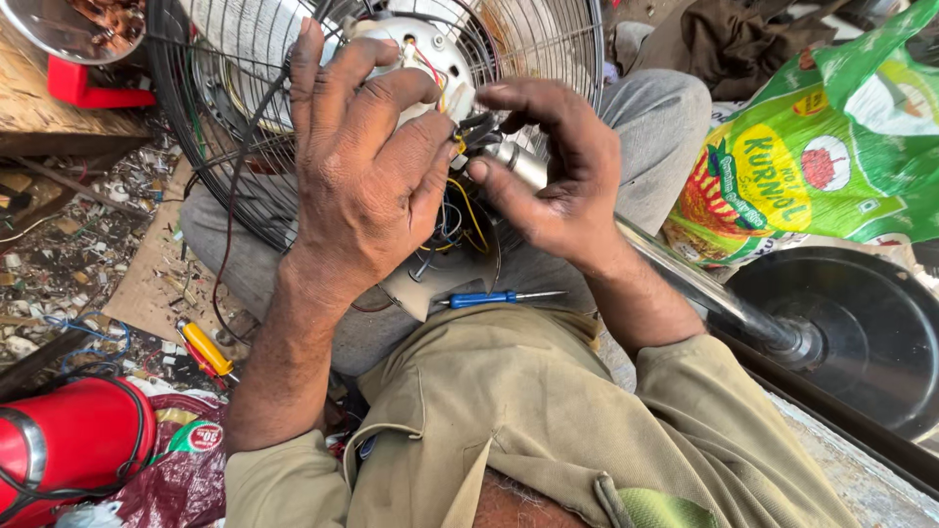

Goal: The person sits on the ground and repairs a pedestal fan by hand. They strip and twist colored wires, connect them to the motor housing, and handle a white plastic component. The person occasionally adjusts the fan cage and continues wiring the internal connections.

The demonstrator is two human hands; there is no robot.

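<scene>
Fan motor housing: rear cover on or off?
Off. The fan motor is bare, coloured wires spilling out between the left hand and right hand. A blue screwdriver lies on the lap.

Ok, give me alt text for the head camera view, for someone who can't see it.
Two bare hands work on the wiring at the back of a pedestal fan's motor housing lying across the person's lap: the left hand grips the housing, the right hand pinches the wires. A blue-handled screwdriver rests on the lap, and the wire fan guard lies behind.

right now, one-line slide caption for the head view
Both hands, left and right, work coloured wires at a pedestal fan's motor housing, blue screwdriver in lap.
</scene>
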